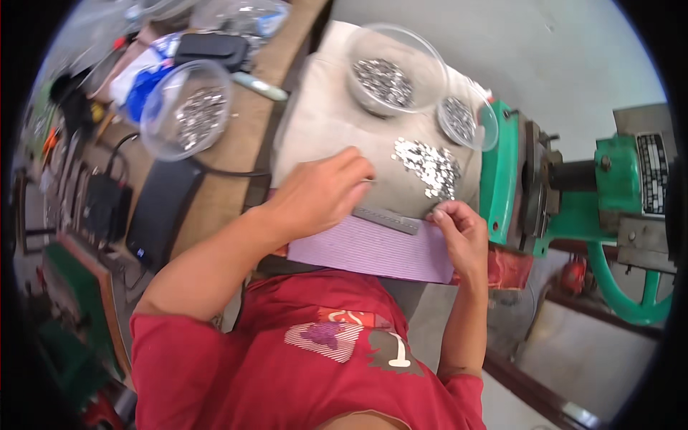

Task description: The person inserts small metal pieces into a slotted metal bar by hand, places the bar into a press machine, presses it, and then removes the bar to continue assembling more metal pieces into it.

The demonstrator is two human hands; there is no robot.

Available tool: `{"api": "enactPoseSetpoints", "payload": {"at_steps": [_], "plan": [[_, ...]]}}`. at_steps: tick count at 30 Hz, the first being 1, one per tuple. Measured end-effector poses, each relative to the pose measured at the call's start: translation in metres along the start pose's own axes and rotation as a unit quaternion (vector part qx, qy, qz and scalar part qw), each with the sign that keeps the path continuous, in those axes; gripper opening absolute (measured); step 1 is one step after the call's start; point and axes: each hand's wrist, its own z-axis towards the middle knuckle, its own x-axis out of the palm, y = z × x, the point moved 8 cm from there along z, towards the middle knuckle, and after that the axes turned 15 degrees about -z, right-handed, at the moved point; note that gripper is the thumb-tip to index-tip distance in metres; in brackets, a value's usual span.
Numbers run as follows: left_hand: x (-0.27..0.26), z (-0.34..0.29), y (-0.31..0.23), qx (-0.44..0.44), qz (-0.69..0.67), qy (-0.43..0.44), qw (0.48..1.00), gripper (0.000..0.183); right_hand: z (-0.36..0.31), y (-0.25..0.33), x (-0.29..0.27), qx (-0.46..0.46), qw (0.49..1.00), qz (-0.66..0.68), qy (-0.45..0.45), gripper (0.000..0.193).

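Observation:
My left hand (pixel 322 192) is closed in a pinch above the left end of a grey metal bar (pixel 388 220). A tiny glint shows at its fingertips, but I cannot make out the piece. My right hand (pixel 462 233) has thumb and forefinger pressed together just past the bar's right end; what they hold, if anything, is too small to tell. The bar has a row of small marks or slots and lies along the far edge of a purple ribbed mat (pixel 373 249). Beyond it, a loose pile of small shiny metal pieces (pixel 432 169) is spread on a pale cloth (pixel 304 136).
Behind the pile stand a large clear tub (pixel 430 64) and a smaller clear tub (pixel 489 129), both holding metal pieces. Another clear tub (pixel 152 125) sits on the wooden bench (pixel 222 193) at left, near a black case (pixel 211 50). A green machine (pixel 502 179) borders the right side.

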Motion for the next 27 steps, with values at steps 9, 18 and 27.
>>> {"api": "enactPoseSetpoints", "payload": {"at_steps": [9, 18, 27], "plan": [[0.007, 0.005, 0.012, -0.090, 0.017, 0.039, 0.995, 0.016, -0.003, 0.026, 0.001, -0.092, 0.985, -0.145, 0.013, 0.011], [0.007, 0.003, 0.012, -0.093, 0.029, 0.041, 0.994, 0.018, -0.001, 0.034, 0.009, -0.092, 0.981, -0.171, 0.009, 0.011], [0.007, 0.004, 0.013, -0.107, 0.011, 0.050, 0.993, 0.021, 0.003, 0.038, 0.015, -0.092, 0.977, -0.191, 0.008, 0.011]]}}
